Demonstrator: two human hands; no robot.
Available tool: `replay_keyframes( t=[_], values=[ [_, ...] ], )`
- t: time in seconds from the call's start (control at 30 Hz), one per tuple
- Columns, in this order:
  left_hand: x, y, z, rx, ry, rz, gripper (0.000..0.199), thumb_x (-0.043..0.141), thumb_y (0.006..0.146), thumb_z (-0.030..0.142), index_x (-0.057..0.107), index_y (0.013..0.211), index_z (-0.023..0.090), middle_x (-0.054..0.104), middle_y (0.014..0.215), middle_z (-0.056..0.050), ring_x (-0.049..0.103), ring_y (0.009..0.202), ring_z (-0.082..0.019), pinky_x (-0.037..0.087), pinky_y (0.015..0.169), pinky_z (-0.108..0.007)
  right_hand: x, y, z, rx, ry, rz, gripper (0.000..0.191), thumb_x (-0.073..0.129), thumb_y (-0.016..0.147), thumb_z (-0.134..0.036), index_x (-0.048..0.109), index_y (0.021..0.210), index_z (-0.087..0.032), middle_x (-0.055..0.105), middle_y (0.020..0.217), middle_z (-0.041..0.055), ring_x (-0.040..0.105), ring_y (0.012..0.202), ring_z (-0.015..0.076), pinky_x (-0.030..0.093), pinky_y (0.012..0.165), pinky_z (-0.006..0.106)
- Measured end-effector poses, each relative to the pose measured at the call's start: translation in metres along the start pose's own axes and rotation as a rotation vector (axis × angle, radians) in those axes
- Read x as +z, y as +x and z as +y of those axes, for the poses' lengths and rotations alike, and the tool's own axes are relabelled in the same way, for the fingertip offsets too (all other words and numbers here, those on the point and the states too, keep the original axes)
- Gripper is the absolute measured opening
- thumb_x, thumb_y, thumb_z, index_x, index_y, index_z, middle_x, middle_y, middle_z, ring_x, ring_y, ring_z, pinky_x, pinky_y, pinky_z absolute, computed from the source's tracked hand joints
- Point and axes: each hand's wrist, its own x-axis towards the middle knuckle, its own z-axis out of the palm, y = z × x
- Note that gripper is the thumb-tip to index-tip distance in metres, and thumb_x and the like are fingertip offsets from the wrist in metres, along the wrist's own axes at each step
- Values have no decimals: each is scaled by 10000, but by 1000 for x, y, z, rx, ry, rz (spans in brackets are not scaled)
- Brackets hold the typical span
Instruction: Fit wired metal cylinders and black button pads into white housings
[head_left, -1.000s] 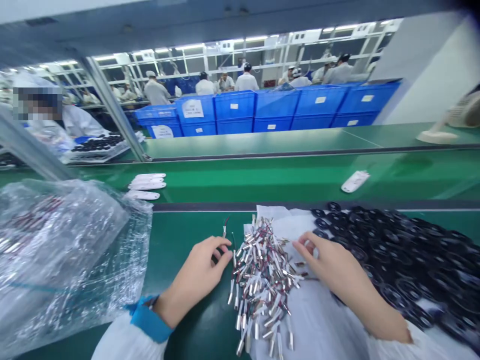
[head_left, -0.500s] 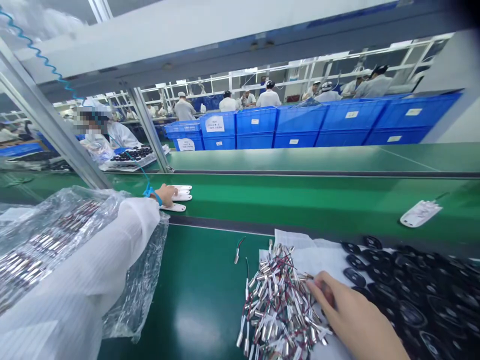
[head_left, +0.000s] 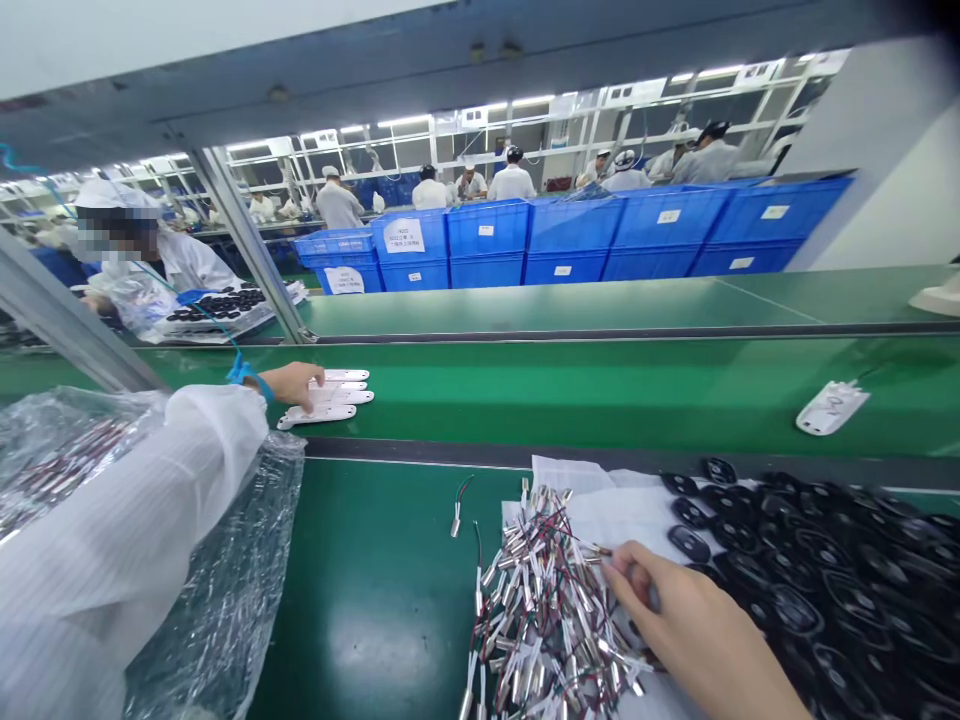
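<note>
The left hand [head_left: 292, 385] had moved from the wire pile [head_left: 536, 620] to white strips [head_left: 330, 403] beyond it, fingers together on them, while the right hand [head_left: 679, 620] stayed beside the pile, fingers bunched.

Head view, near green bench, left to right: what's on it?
Clear plastic bag → lone wired metal tube → pile of wired metal tubes → right hand → black discs
</note>
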Motion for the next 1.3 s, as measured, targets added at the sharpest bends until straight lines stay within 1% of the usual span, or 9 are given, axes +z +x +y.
replay_keyframes(
  t=[0.2,0.4,0.57,0.7,0.8,0.9,1.07,1.17,1.3],
  values=[
    [-3,-23,21,64,67,-25,289,678,1002,377,684,1107,108,689,1111,-67,690,1004,-238,594,904,-413,5,4,7,-5,17,2,327,359,988,-487,549,829,-275,650,704,8,646,667,243,343,603,293],
    [-25,-26,44,170,94,-52,299,677,999,394,699,1036,99,702,1033,-43,701,954,-233,591,894,-401,5,3,-2,-15,5,64,283,365,988,-432,561,867,-268,675,722,16,668,704,261,323,616,305],
    [-37,-41,65,250,102,-159,379,795,758,167,742,1120,67,717,810,4,698,781,-215,528,736,-254,5,2,-5,-16,55,182,311,348,1020,-439,596,984,-255,719,784,33,694,741,278,340,643,318],
    [-13,-96,88,371,47,-257,499,646,723,101,757,1206,157,753,1011,-21,704,803,-202,489,692,-219,2,3,-8,-80,89,178,344,389,1036,-512,600,1127,-255,712,798,19,686,719,265,341,632,308],
    [15,-134,99,391,-19,-367,498,620,698,108,769,1169,170,723,1125,-86,697,814,-233,476,653,-268,-1,4,-9,-154,91,144,305,422,1040,-497,629,1059,-274,685,798,2,665,717,241,340,631,295],
    [27,-145,99,352,-95,-367,487,676,681,154,777,1154,210,710,1141,-90,683,830,-255,483,697,-310,0,5,-6,-195,117,164,305,454,1028,-499,612,931,-256,636,773,-1,627,687,220,359,618,290],
    [4,-100,87,190,-290,-313,566,883,613,461,770,1127,252,736,1042,-42,701,804,-239,531,699,-291,0,11,4,-309,232,325,388,369,1060,-499,566,852,-238,609,813,18,565,621,185,437,643,305],
    [-3,-44,86,-58,-453,-173,690,750,831,596,613,1353,167,728,964,-84,697,722,-217,573,661,-317,-5,13,6,-303,292,427,366,383,1060,-480,580,877,-232,615,790,16,555,581,177,453,637,303],
    [9,19,101,-322,-660,-31,454,557,1048,499,607,1279,111,679,1054,-82,687,784,-171,611,717,-335,-12,12,5,-310,394,509,357,372,1070,-442,615,925,-224,667,799,35,652,712,205,492,693,286]
  ],
)
